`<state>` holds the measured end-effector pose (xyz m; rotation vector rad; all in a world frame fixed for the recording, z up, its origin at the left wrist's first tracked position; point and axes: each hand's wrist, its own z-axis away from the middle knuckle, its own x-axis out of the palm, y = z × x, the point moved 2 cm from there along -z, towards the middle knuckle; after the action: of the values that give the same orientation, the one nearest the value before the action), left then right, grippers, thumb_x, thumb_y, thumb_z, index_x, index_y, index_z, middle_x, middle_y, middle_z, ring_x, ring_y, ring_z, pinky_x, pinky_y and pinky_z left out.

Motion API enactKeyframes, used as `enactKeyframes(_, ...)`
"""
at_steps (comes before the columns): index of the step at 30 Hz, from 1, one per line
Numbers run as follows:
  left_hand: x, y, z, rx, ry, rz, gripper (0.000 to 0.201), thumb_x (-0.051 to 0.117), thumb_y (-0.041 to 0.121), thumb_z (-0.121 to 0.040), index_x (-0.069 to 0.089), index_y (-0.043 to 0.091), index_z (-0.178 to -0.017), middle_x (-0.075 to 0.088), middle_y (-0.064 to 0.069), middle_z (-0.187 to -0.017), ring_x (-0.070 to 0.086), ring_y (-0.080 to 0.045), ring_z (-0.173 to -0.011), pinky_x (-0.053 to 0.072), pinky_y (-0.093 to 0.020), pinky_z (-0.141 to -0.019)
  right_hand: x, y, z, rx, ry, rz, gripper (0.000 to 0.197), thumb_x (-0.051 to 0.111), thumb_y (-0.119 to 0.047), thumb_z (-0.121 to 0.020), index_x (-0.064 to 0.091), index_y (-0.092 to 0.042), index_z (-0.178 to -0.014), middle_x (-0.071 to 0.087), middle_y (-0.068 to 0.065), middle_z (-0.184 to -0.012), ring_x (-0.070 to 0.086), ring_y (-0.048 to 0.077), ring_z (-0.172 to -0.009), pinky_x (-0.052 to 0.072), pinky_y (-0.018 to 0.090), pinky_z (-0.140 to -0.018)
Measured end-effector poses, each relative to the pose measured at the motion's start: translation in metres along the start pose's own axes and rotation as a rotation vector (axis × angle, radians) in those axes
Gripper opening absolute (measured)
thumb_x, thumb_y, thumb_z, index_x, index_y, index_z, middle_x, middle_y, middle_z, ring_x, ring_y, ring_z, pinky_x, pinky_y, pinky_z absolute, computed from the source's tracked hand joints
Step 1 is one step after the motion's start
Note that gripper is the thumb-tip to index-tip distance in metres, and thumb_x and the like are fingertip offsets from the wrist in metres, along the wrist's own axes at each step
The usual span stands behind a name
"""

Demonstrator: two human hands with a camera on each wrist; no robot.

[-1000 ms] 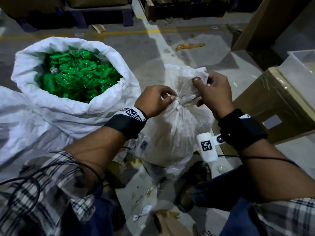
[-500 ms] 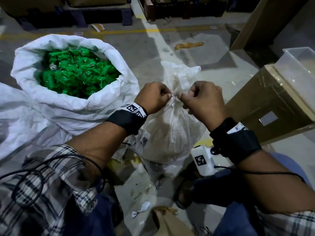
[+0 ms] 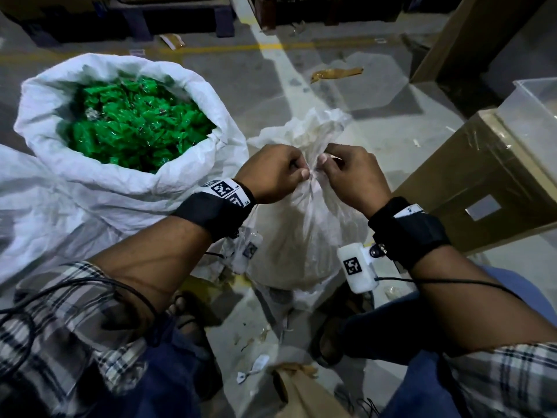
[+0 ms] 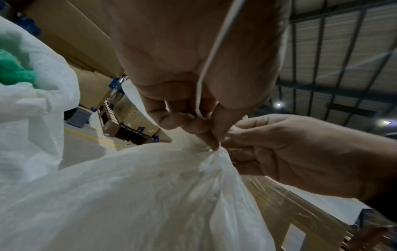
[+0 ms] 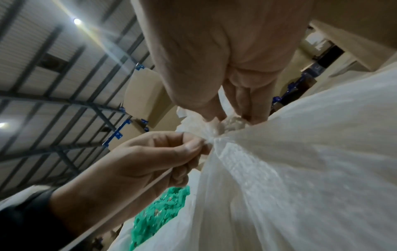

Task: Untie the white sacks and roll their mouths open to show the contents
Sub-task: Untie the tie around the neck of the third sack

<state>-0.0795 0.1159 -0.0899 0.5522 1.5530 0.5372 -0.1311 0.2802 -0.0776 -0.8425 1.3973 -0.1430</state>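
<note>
A tied white sack point(image 3: 301, 236) stands on the floor between my feet, its crumpled top point(image 3: 304, 131) bunched above the neck. My left hand point(image 3: 301, 173) pinches a thin white string point(image 4: 212, 51) at the knot, and the string trails back across my palm. From the other side, my right hand point(image 3: 324, 161) pinches the gathered neck, its fingertips almost touching the left hand's. In the right wrist view its fingers point(image 5: 247, 112) dig into the bunched plastic. A second white sack point(image 3: 90, 182) at the left has its mouth rolled open on green packets point(image 3: 135, 125).
A taped cardboard box point(image 3: 482, 182) with a clear plastic bin point(image 3: 536, 107) on it stands close on the right. More white sacking point(image 3: 30, 221) lies at the left. A brown paper bag point(image 3: 301, 393) and scraps lie near my sandalled feet. Dark pallets point(image 3: 180, 19) line the back.
My right hand has let go of the sack's loose top and dropped to the neck beside my left hand. The left hand has stayed at the knot.
</note>
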Motion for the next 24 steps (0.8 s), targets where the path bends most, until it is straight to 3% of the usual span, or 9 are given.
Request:
enactKeyframes(3,0.0,0.007,0.006,0.039,-0.043,0.061,0.012,0.069,0.024,-0.09,0.073,0.013,-0.087,0.069,0.0,-0.082,0.063,-0.016,-0.077,0.052,-0.035,-0.072,0.0,0.009,-0.007,-0.001,-0.089,-0.018,0.022,0.054,-0.027,-0.099,0.068,-0.014,-0.087,0.071,0.003,-0.08,0.066,0.022,-0.082,0.049,0.035,-0.073)
enactKeyframes(6,0.001,0.009,0.009,-0.03,-0.05,0.109,0.015,0.069,0.026,-0.089,0.075,0.012,-0.084,0.072,0.0,-0.079,0.067,-0.015,-0.075,0.055,-0.037,-0.075,0.001,0.013,-0.01,0.015,-0.119,-0.065,0.018,0.059,-0.03,-0.097,0.073,-0.019,-0.094,0.076,-0.005,-0.089,0.071,0.014,-0.089,0.051,0.029,-0.079)
enactKeyframes(8,-0.003,0.011,0.008,-0.069,-0.046,0.172,0.021,0.07,0.03,-0.089,0.077,0.014,-0.079,0.073,0.0,-0.071,0.068,-0.013,-0.067,0.056,-0.031,-0.067,0.002,0.012,-0.011,0.038,-0.041,-0.096,0.009,0.065,-0.029,-0.094,0.071,-0.022,-0.092,0.075,-0.005,-0.095,0.072,0.012,-0.092,0.052,0.025,-0.081)
enactKeyframes(10,-0.006,0.015,0.007,-0.085,-0.048,0.335,0.023,0.07,0.029,-0.091,0.077,0.011,-0.079,0.072,0.001,-0.065,0.065,-0.01,-0.055,0.051,-0.022,-0.055,0.001,0.009,-0.011,0.013,0.08,-0.04,0.01,0.069,-0.022,-0.088,0.067,-0.015,-0.094,0.067,0.002,-0.099,0.07,0.019,-0.092,0.051,0.027,-0.081)
enactKeyframes(13,-0.01,0.016,0.008,-0.147,-0.012,0.554,0.018,0.069,0.021,-0.094,0.075,0.004,-0.089,0.073,0.0,-0.069,0.062,-0.01,-0.058,0.046,-0.019,-0.051,-0.002,0.004,-0.006,-0.05,0.1,0.135,0.014,0.071,-0.019,-0.081,0.059,-0.016,-0.088,0.053,0.001,-0.097,0.054,0.018,-0.084,0.035,0.019,-0.073)
enactKeyframes(16,-0.012,0.005,0.012,-0.18,0.021,0.41,0.012,0.068,0.017,-0.093,0.074,0.007,-0.09,0.073,-0.001,-0.072,0.065,-0.009,-0.062,0.048,-0.02,-0.058,0.0,0.002,0.003,-0.019,-0.067,0.184,0.013,0.075,-0.023,-0.076,0.064,-0.017,-0.078,0.065,-0.003,-0.082,0.061,0.017,-0.081,0.036,0.02,-0.062)
enactKeyframes(18,-0.013,-0.004,0.015,-0.213,-0.011,0.34,0.012,0.063,0.011,-0.093,0.075,0.009,-0.093,0.075,-0.001,-0.076,0.07,-0.011,-0.067,0.052,-0.023,-0.062,0.002,-0.001,0.009,-0.031,-0.143,0.151,0.022,0.082,-0.031,-0.073,0.066,-0.019,-0.081,0.065,-0.008,-0.078,0.062,0.014,-0.077,0.038,0.014,-0.058)
enactKeyframes(21,-0.01,-0.008,0.016,-0.26,-0.075,0.365,0.025,0.056,-0.001,-0.09,0.077,0.01,-0.098,0.077,-0.006,-0.086,0.07,-0.01,-0.069,0.059,-0.029,-0.063,0.007,-0.006,0.015,-0.08,-0.166,0.18,0.042,0.086,-0.052,-0.065,0.062,-0.024,-0.084,0.059,-0.006,-0.086,0.059,0.015,-0.08,0.046,0.027,-0.067)
enactKeyframes(24,-0.011,-0.01,0.016,-0.24,-0.082,0.308,0.034,0.054,-0.004,-0.085,0.079,0.015,-0.097,0.075,0.0,-0.079,0.065,-0.005,-0.061,0.058,-0.027,-0.063,0.017,-0.012,0.019,-0.07,-0.081,0.238,0.053,0.071,-0.075,-0.064,0.057,-0.026,-0.079,0.055,-0.006,-0.09,0.055,0.015,-0.078,0.047,0.033,-0.066)
